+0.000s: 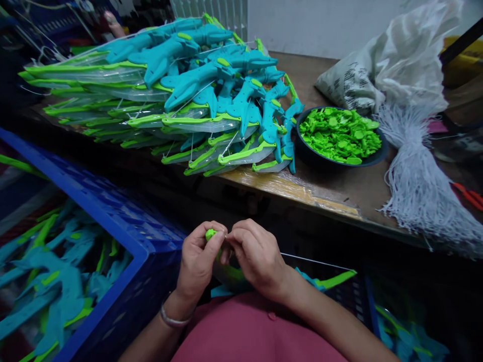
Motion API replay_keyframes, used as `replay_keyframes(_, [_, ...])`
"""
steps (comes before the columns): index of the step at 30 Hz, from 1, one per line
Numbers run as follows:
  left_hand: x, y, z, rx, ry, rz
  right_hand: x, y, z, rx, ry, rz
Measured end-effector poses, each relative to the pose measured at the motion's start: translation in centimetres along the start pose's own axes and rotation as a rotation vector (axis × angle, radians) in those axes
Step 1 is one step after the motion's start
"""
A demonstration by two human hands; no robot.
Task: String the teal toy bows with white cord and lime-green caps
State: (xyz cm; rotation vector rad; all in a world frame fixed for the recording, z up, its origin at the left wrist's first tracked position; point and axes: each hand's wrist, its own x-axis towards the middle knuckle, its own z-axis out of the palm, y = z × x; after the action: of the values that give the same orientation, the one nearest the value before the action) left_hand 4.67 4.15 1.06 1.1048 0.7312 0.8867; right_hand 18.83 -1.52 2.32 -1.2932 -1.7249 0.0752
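A toy bow with green limbs and a blue middle lies across my lap, largely hidden behind my hands and forearm. My left hand is closed around a bright green end piece, seemingly the bow's limb tip, which shows between thumb and fingers. Right beside it, my right hand pinches a thin white string close to that green end. From behind my right wrist the string runs taut to the far green limb tip. The fingertips of both hands almost touch, and the exact spot between them is partly covered.
Many toy bows are piled on the table. Beside them stand a black bowl of green plastic pieces, a bundle of white strings and a white sack. A blue crate with more bows stands at my left.
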Motion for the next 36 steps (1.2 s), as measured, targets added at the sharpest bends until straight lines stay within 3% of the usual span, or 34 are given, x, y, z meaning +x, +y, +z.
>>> replay_keyframes(5, [0.1, -0.1, 0.3, 0.032, 0.066, -0.012, 0.2, 0.4, 0.2, -0.028, 0.038, -0.022])
replay_keyframes(12, [0.0, 0.1, -0.4, 0.137, -0.031, 0.033, 1.0, 0.3, -0.4, -0.050, 0.032, -0.109])
replay_keyframes(21, [0.3, 0.1, -1.1, 0.089, -0.173, 0.087, 1.3, -0.1, -0.6, 0.202, 0.040, 0.112])
replay_keyframes(36, [0.2, 0.0, -0.7, -0.023, -0.148, 0.020, 0.4, -0.2, 0.8, 0.019, 0.135, -0.020])
